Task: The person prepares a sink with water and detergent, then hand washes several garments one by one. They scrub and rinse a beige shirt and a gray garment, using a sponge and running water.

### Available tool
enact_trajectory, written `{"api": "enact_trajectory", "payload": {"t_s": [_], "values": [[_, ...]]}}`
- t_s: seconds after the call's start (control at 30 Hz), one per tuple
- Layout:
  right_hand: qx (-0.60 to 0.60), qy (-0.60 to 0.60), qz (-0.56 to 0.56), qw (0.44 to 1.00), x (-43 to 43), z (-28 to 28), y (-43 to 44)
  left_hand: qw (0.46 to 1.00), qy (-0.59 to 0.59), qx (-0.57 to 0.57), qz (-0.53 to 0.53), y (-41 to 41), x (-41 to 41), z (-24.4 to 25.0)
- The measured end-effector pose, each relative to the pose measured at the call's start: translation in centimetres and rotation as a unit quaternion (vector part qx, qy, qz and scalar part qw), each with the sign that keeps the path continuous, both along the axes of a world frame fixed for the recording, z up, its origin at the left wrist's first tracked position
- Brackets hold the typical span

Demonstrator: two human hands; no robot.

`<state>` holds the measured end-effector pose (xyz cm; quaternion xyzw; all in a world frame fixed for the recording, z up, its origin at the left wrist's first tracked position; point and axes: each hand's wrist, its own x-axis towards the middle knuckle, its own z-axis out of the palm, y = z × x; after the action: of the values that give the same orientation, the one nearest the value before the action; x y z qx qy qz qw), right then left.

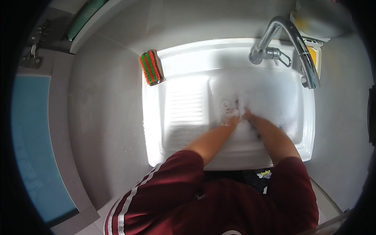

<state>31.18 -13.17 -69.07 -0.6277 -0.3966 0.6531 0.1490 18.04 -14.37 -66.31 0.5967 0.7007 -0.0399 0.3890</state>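
Both hands are down in white suds in the basin of a white laundry sink (227, 54). Foam covers most of my left hand (230, 113), with only patches of skin and the wrist showing through. Close beside it, my right hand (247, 114) is sunk in the suds (252, 88) past the knuckles. The fingers of both hands are hidden, so whether they hold anything cannot be made out. Left of the basin is the sink's ribbed washboard (186, 101), partly in shadow.
A scrub brush (151, 68) with orange and green bristles rests on the sink's back left corner. The chrome faucet (289, 26) arches over the back right, its spout toward the right rim. Behind it stands a holder with something yellow (312, 55). A blue-paned door (32, 141) is at left.
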Motion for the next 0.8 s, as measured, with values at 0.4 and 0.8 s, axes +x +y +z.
{"api": "enact_trajectory", "payload": {"t_s": [0.4,0.8], "values": [[-0.031,0.061,-0.107,0.992,0.7,2.7,0.8,0.994,-0.1,-0.036,-0.018,1.0,-1.3,8.2],[-0.028,0.268,-0.354,0.896,-2.2,17.2,1.2,0.97,-0.155,0.042,-0.183,4.8,-5.9,4.8]]}}
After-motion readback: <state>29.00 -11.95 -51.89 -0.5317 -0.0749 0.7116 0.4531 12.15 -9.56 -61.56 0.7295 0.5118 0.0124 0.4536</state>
